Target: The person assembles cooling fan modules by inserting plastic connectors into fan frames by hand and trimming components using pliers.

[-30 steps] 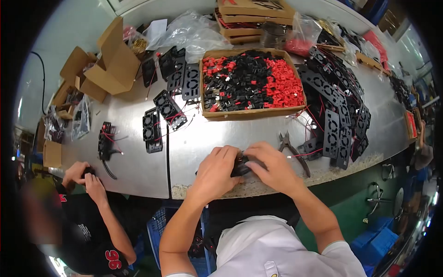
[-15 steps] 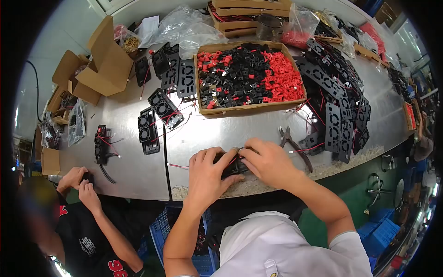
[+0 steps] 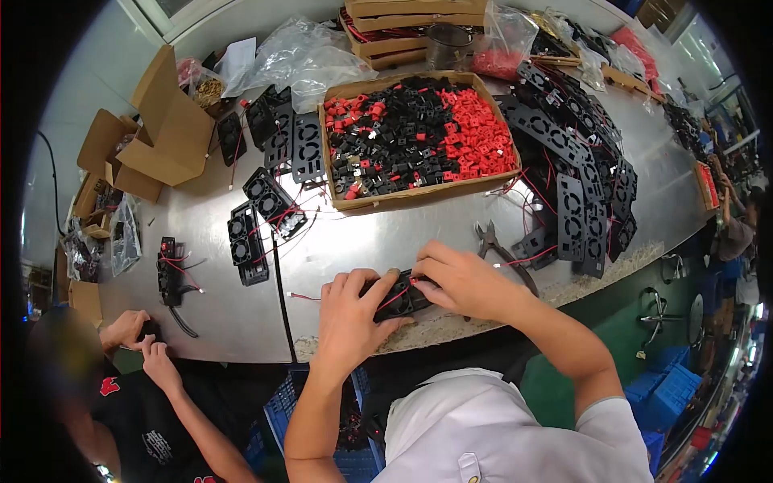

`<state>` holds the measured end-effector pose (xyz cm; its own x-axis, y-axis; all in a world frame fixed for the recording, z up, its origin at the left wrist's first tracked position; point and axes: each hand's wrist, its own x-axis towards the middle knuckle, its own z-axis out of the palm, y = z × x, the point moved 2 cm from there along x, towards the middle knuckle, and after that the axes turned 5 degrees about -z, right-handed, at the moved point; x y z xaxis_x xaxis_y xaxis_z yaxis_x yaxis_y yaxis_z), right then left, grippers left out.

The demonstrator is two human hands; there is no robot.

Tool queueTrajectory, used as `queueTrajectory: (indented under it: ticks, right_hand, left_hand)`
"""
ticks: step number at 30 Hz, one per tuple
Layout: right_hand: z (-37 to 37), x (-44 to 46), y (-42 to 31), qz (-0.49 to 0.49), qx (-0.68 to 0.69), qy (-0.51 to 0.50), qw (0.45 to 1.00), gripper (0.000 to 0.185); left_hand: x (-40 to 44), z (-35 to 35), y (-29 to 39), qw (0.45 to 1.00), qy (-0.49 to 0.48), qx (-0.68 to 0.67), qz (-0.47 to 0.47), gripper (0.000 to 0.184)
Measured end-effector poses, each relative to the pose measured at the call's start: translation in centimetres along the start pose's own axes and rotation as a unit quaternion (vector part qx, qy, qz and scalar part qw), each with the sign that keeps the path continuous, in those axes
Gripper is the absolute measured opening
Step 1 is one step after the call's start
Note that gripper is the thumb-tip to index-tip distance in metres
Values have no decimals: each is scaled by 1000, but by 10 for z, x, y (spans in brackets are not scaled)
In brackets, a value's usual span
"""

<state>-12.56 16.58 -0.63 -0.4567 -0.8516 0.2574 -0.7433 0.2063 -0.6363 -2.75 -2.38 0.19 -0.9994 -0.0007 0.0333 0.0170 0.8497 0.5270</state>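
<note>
A black fan panel (image 3: 400,299) with red wires lies near the front edge of the metal table, partly hidden by my hands. My left hand (image 3: 352,312) is closed around its left part, thumb on the near side and fingers on the far side. At its right part, my right hand (image 3: 460,282) has its fingertips pinched together by a small red piece (image 3: 415,280); whether they grip that piece or only press on the panel is unclear. A white-tipped wire end (image 3: 291,295) sticks out to the left. Black-handled cutting pliers (image 3: 493,241) rest beyond my right hand.
A cardboard tray (image 3: 419,198) of red and black small parts stands behind my hands. Stacked fan panels (image 3: 570,217) lie to the right, more fan units (image 3: 246,241) to the left. A co-worker's hands (image 3: 145,338) handle a dark part at the left edge.
My fingers have shifted slightly, so more of the fan panel and a red piece by my right fingertips now show. The camera view has turned a little.
</note>
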Motion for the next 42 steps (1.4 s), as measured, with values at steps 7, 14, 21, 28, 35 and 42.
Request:
queueTrajectory:
  ticks: [7, 14, 21, 28, 35, 42]
  right_hand:
    - [-5, -2, -2, 7, 8, -20, 1000, 22]
    - [1, 2, 0, -21, -11, 1, 1000, 17]
    - [5, -2, 1, -18, -12, 30, 999, 18]
    - [11, -4, 4, -3, -5, 34, 999, 19]
    - [-63, 26, 38, 3, -51, 86, 995, 15]
    - [-94, 54, 109, 81, -261, 16, 962, 14]
  left_hand:
    - [-2, 1, -3, 1000, 0, -5, -1, 71]
    - [0, 0, 0, 1000, -1, 6, 7, 72]
    - [4, 1, -1, 1000, -10, 3, 14, 72]
    - [4, 0, 3, 1000, -6, -7, -2, 74]
    - [3, -1, 1, 1000, -9, -3, 1, 71]
    - [4, -2, 0, 1000, -4, -8, 0, 70]
